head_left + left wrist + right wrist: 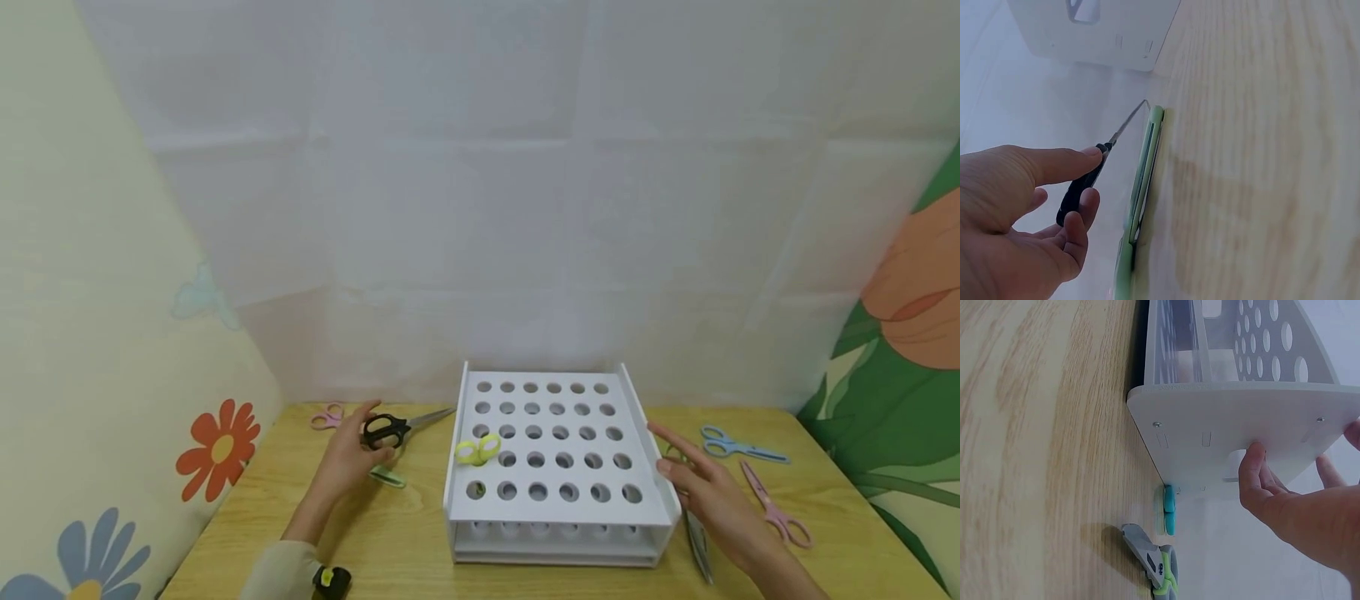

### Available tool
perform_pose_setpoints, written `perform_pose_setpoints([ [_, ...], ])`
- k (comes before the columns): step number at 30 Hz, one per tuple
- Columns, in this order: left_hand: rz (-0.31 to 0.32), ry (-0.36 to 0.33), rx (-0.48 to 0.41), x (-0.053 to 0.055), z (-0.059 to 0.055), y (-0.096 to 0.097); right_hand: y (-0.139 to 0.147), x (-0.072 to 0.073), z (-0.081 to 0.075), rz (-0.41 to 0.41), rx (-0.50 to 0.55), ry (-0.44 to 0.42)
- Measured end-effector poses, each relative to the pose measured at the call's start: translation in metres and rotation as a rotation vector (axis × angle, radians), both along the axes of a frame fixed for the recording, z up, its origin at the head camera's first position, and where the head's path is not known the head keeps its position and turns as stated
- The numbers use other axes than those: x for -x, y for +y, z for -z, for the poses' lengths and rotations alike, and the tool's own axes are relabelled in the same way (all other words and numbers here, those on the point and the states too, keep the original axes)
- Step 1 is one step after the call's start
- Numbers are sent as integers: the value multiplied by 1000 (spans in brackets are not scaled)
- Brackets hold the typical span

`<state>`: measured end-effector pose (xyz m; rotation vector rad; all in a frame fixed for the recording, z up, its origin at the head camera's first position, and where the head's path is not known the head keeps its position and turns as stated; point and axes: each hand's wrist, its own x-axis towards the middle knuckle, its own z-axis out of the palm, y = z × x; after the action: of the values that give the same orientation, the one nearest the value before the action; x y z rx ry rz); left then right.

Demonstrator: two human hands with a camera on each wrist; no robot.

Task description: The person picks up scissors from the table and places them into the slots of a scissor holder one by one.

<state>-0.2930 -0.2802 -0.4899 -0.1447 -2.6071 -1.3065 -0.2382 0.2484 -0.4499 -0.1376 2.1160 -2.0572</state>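
My left hand [352, 454] pinches the black handle of a pair of scissors [386, 430], thumb on one side and fingers on the other in the left wrist view. The metal blades point right, toward a white rack [551, 503] with rows of round holes. Beneath this hand lies a light green, slim-edged thing [1145, 169], its kind unclear. My right hand [712, 500] touches the rack's right side panel, index finger straight along the top edge; lower fingertips lie by the panel's slot in the right wrist view. Yellow-handled scissors [478, 450] stand in a left-column hole.
Pink scissors [327, 416] lie at the back left. Right of the rack lie blue scissors [742, 447], pink scissors [776, 508] and grey-green shears [1154, 562], partly behind my right hand in the head view. A white sheet [525, 208] hangs behind the wooden table [405, 550].
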Motion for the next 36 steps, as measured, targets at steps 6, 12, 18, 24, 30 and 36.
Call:
perform_pose_setpoints([
  [6, -1, 0, -29, -3, -2, -2, 0, -1, 0, -11, 2, 12],
  [12, -7, 52, -19, -3, -3, -3, 0, 0, -1, 0, -3, 7],
  [18, -60, 47, -59, -6, -7, -2, 1, 0, -2, 0, -10, -11],
  [24, -119, 10, -93, -9, -11, -3, 0, 0, -1, -2, -8, -6],
  [30, -178, 20, -112, -11, -12, -5, 0, 2, -1, 2, -11, -16],
  [36, -190, 43, -98, -10, -11, -6, -1, 2, -1, 17, -28, -38],
])
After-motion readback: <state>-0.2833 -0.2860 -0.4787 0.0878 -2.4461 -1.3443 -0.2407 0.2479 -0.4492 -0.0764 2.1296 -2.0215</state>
